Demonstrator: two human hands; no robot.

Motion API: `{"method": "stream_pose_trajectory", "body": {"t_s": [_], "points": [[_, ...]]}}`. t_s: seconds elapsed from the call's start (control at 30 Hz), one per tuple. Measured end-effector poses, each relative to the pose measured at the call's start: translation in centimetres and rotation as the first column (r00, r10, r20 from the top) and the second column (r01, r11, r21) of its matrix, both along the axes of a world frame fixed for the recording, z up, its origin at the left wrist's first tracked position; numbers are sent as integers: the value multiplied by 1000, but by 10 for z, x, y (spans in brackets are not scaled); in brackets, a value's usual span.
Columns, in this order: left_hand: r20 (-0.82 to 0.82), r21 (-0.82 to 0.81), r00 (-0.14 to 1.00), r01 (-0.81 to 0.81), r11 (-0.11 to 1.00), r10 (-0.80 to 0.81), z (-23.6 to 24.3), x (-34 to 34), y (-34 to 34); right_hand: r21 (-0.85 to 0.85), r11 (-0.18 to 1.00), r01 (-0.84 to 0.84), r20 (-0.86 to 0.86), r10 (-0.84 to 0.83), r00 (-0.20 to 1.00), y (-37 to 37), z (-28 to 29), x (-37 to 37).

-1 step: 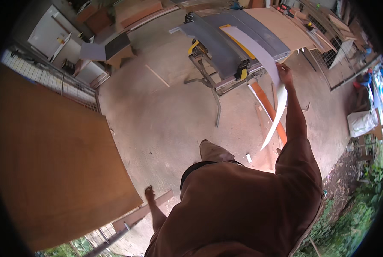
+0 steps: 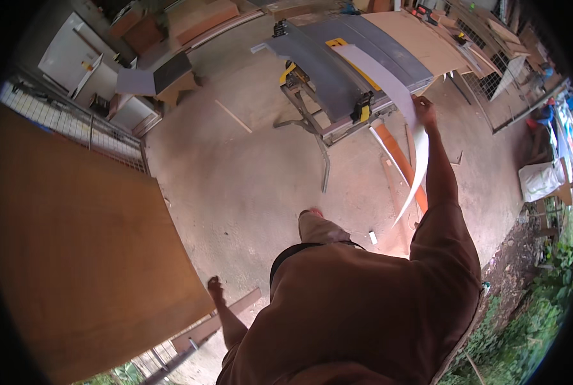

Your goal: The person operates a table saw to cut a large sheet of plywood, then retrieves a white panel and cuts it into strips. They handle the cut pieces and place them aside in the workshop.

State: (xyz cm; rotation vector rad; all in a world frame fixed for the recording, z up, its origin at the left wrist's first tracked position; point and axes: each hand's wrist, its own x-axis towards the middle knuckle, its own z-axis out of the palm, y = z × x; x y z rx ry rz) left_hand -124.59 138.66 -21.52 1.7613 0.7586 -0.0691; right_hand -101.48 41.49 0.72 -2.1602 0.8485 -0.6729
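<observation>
Out ahead and to the right, my right hand [image 2: 426, 110] is closed on the edge of a long, thin white strip [image 2: 377, 69]. The strip's far part reaches over the grey worktop. Its near part bends down and tapers toward the floor. My left hand [image 2: 216, 287] hangs low on my left, near the corner of a large brown board, its fingers curled and nothing visible in them. On the grey worktop [image 2: 318, 70], beside the strip, lies a yellow straight piece [image 2: 367, 78]. A black and yellow clamp [image 2: 362, 108] grips the worktop's near edge.
The large brown board [image 2: 94, 250] fills the left side. Under the worktop stands a metal folding frame [image 2: 307, 115]. An orange strip [image 2: 394, 149] and a thin stick [image 2: 233, 116] lie on the concrete floor. A white sack [image 2: 542, 179] and green plants [image 2: 530, 321] are at the right.
My left hand has moved slightly left, toward the brown board. The white strip's lower end has shifted a little to the right; my right hand still holds it. One foot shows further forward.
</observation>
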Motion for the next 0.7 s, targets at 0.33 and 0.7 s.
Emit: {"method": "stream_pose_trajectory", "body": {"t_s": [0.33,0.7], "points": [[-403,-72,898,160,984,-176,11,238,-12,-36,999,-20,-377,4,926,-9,-58,67],[-178,99,324,945,311,-929,12,364,-66,13,993,119,-560,-91,824,30,-27,87]]}}
